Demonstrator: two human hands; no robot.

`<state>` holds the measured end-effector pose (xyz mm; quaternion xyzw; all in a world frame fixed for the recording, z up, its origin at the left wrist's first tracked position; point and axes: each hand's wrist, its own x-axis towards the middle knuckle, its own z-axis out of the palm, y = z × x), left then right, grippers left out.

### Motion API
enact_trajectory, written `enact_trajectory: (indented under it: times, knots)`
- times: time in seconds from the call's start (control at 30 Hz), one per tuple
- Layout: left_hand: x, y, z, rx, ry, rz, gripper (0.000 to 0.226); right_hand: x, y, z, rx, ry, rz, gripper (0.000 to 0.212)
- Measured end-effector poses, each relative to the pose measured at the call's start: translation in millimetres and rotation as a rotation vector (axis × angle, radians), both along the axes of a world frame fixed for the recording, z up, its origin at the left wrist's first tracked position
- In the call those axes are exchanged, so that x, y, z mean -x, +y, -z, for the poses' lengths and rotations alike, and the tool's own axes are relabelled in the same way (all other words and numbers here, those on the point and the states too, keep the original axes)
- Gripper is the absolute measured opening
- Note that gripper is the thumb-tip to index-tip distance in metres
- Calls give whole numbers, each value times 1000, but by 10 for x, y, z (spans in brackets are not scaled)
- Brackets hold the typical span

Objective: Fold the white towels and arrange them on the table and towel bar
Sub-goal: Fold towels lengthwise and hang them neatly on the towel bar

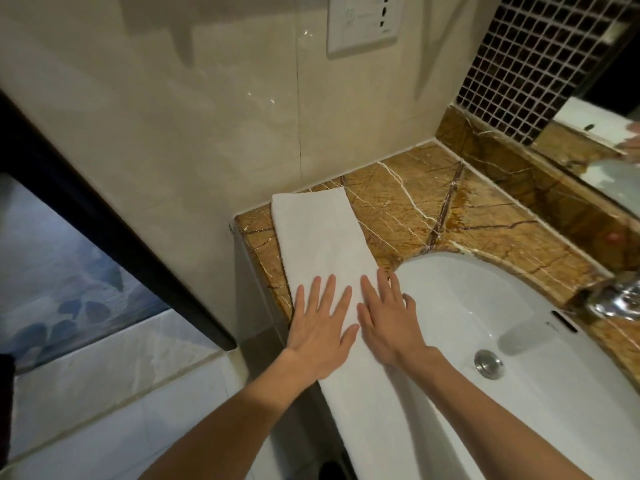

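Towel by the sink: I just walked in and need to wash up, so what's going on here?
A person presses the left hand and right hand flat, fingers spread, on a white towel folded into a long strip. The towel lies on the brown marble counter, right beside the white sink.

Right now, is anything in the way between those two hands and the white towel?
Nothing visible. The left hand and the right hand both lie flat, fingers spread, directly on the white towel, which lies as a long strip on the marble counter beside the sink.
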<state>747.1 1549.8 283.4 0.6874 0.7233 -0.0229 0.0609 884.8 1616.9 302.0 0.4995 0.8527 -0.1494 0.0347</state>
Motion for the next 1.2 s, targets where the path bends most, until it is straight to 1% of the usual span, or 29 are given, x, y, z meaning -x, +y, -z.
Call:
enact_trajectory:
  times: [0.13,0.2,0.3,0.37,0.4,0.47,0.57,0.67,0.73,0.8,0.87,0.93,1.0,1.1,1.2]
  knots:
    - [-4,18,-34,28,10,-3,68,-213,-144,70,43,193,144,48]
    - [-29,-7,-61,39,4,-3,68,-336,-240,118,108,295,249,40]
    - [-129,-107,-97,20,-24,51,68,-491,-337,134,229,412,397,38]
    - [-239,-207,-107,15,-50,92,68,-584,-364,142,320,479,452,28]
    - [-293,-251,-108,19,-62,104,68,-629,-371,141,353,509,484,27]
    - [-374,-336,-103,44,-74,115,67,-716,-392,136,396,556,562,32]
    - [-421,-403,-86,81,-27,113,71,-814,-439,136,467,603,638,31]
    - [-432,-382,-85,91,11,104,68,-875,-450,117,518,590,596,25]
    - [-437,-382,-89,111,29,105,68,-896,-436,100,522,580,549,27]
    - [-454,-387,-106,125,48,99,70,-934,-437,88,544,629,534,30]
    - [-495,-396,-136,130,60,60,70,-982,-436,72,579,674,503,27]
    - [-574,-444,-166,134,40,-9,66,-1044,-447,50,646,724,483,22]
    - [-694,-542,-186,110,-34,-76,64,-1122,-479,32,730,785,477,20]
    - [-881,-702,-186,97,-129,-57,64,-1242,-534,5,872,803,453,22]
    - [-941,-772,-130,126,-102,-37,63,-1339,-578,11,950,790,452,19]
